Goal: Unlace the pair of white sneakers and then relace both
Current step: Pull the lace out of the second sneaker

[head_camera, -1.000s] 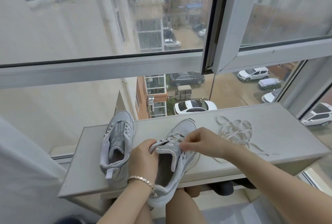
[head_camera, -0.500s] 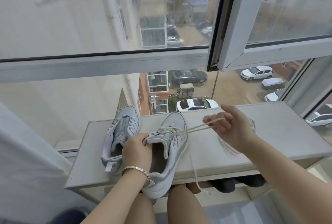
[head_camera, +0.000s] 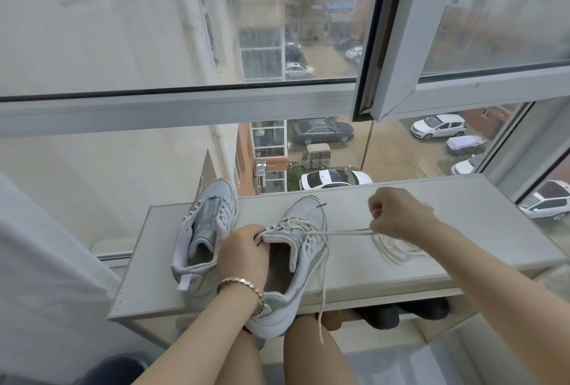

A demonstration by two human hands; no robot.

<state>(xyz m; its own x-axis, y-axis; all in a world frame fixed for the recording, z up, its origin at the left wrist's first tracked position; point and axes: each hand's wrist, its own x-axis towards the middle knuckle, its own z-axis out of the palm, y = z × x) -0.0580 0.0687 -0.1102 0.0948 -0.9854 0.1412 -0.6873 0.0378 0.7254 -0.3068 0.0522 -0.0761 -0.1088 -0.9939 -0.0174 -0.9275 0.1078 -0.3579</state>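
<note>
Two white sneakers lie on a pale shelf top (head_camera: 462, 199) below a window. The left sneaker (head_camera: 206, 230) has no lace in it. My left hand (head_camera: 243, 255) grips the tongue and collar of the right sneaker (head_camera: 303, 261), whose heel hangs over the front edge. Its white lace (head_camera: 345, 233) runs taut from the upper eyelets to my right hand (head_camera: 398, 218), which pinches it off to the right. The other end of this lace dangles past the shelf edge. A loose second lace (head_camera: 398, 250) lies piled under my right wrist.
The window glass and its white frame (head_camera: 185, 116) rise right behind the shelf, with an open sash (head_camera: 398, 45) at upper right. Dark shoes (head_camera: 401, 312) sit on the lower shelf. My knees are under the front edge. A white curtain (head_camera: 46, 276) hangs at left.
My right hand went from the sneaker's eyelets out to the right, drawing the lace taut. The free lace end now hangs over the shelf front. My left hand kept its grip.
</note>
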